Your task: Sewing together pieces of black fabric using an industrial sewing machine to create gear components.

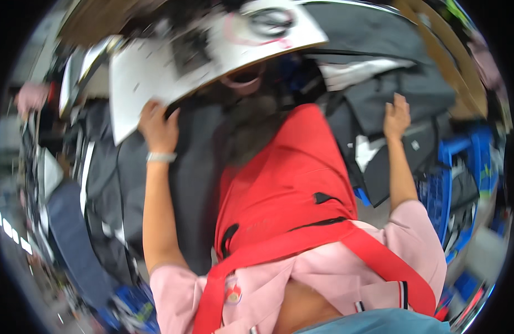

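My left hand (159, 127) is at the near edge of a white table (123, 83), its fingertips over the tabletop corner and its thumb apart from them. I cannot tell whether it presses on the edge, and nothing shows in its grasp. Off to the right, my right hand (397, 118) is held with its fingers stretched out, above or against dark grey fabric pieces (374, 106). Its palm appears bare. A red apron (284, 172) covers my lap, between the two arms.
Dark cloth (195, 183) hangs left of my lap. A blurred dark object (190, 50) and a coiled black cable (271, 21) lie on the table. Blue plastic crates (435, 195) stand at the right, near brown cardboard (463, 83). A white piece (363, 72) rests on the grey fabric.
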Motion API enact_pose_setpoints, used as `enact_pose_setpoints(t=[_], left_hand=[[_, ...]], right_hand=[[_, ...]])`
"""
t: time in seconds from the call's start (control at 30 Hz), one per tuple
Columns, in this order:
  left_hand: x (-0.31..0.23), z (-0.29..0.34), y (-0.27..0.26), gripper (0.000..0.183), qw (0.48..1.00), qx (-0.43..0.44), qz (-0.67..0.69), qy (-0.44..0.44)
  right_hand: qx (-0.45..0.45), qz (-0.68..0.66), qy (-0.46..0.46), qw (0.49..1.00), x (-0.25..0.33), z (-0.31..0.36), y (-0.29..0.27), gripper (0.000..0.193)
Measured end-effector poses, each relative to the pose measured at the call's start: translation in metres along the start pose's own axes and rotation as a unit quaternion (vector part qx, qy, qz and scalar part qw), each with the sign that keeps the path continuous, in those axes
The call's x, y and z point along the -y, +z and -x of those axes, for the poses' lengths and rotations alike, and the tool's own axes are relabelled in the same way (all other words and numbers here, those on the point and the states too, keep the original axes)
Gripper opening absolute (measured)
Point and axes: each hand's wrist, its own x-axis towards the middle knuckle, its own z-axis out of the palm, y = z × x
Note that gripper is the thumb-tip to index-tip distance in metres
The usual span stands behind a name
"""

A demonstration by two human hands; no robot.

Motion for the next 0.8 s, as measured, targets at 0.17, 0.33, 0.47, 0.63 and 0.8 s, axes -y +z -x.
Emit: enact_pose_setpoints(t=[0.17,0.33,0.47,0.63,0.8], left_hand=[[0.028,0.049,-0.066,0.038,0.978,0.143,0.104,-0.108],[0.079,0.128,-0.168,0.037,0.913,0.273,0.074,-0.293],[0.047,0.188,-0.204,0.042,0.794,0.339,0.241,-0.443],[-0.028,0.188,-0.188,0.03,0.93,0.281,0.194,-0.14],[-0.081,0.186,-0.182,0.028,0.851,0.378,0.34,-0.129]], right_hand=[[0.03,-0.048,0.023,0.998,0.003,-0.033,-0.002,0.041],[0.02,-0.264,-0.035,0.964,0.118,-0.05,-0.057,0.039],[0.265,-0.517,-0.026,0.813,0.268,-0.04,-0.099,0.029],[0.191,-0.554,-0.438,0.682,0.42,-0.043,-0.189,0.051],[0.522,-0.394,-0.521,0.549,0.459,-0.025,-0.222,0.043]])
